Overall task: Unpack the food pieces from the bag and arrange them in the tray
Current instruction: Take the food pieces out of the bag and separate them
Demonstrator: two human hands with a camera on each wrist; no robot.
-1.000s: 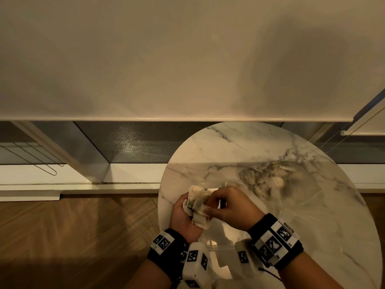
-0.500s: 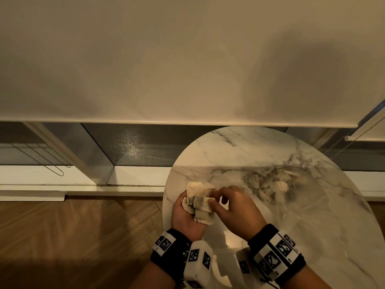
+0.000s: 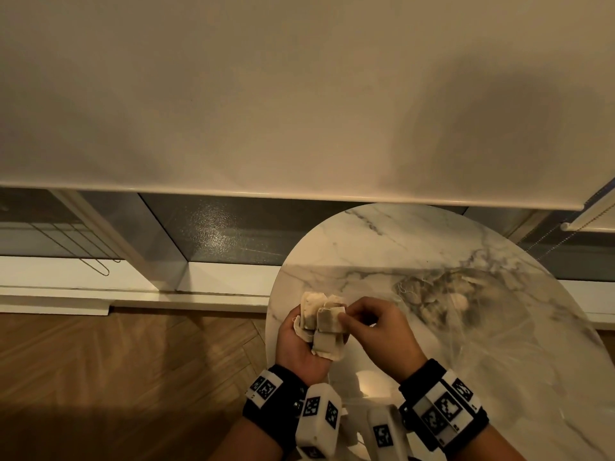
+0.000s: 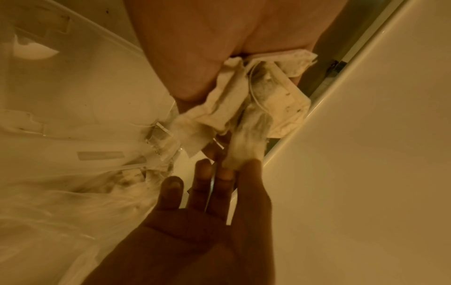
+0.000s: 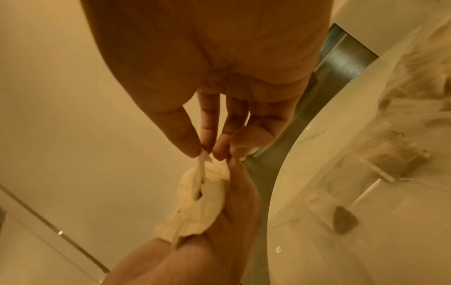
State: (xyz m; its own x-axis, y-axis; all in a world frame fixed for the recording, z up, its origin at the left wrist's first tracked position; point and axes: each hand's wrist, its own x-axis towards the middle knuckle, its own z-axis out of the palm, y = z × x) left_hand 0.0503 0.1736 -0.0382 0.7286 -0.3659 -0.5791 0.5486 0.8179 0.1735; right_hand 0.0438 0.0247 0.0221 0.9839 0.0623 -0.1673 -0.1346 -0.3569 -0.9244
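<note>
your left hand cups a small stack of pale beige, flat, square paper-like food sachets, fingers curled round them from below, held just above the near-left edge of the round white marble tabletop. your right hand sits directly to the right of the stack, touching it. its thumb and first fingers are pressed together, pinching the edge of the top sachet. so the piece lies left of your right fingers, and its flat face is turned up in the head view. the sachets' long axis runs roughly near to far, along your left palm. the right hand is the nearer one for the peel-off.

a clear crumpled plastic bag lies on the tabletop to the right of both hands, with more pale pieces inside. a clear plastic tray with low ribs shows below the hands in the left wrist view. i judge no piece is set in it yet, though that's hard to tell.

no brand or readable writing anywhere. the only markings are the black-and-white square codes on the wrist bands.
</note>
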